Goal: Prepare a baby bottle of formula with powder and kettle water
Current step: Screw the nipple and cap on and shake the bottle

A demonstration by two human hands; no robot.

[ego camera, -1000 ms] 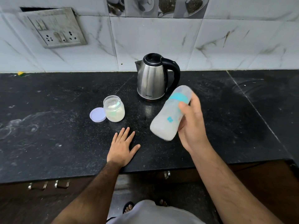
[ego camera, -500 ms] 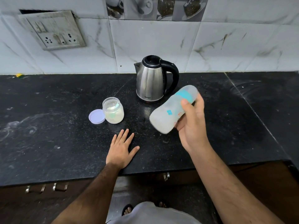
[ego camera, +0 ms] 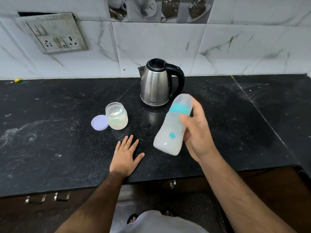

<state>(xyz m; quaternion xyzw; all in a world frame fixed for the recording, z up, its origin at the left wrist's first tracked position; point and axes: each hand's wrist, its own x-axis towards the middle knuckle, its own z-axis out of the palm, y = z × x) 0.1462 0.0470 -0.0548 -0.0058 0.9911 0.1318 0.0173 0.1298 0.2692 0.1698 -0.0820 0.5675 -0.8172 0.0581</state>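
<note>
Your forearms are bare to past the elbow, no sleeves in view, hair visible along both. No rings, watch or bands on left hand or right hand. Light grey garment at your waist. Dark open-toed sandals, toes showing.

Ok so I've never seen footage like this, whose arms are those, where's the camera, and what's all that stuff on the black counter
There is no machine here. The arms belong to a person wearing a wide-angle camera on their head, so the picture looks forward and down, as they see it.

The right hand holds a baby bottle, tilted, capped end away from the person, with milky white liquid inside. The left hand lies flat and empty on the black counter.

On the counter stand a steel kettle with a black handle, near the tiled wall, and an open jar of white powder with what looks like a scoop inside. The jar's lilac lid lies right beside it. A switch and socket plate is on the wall.
</note>
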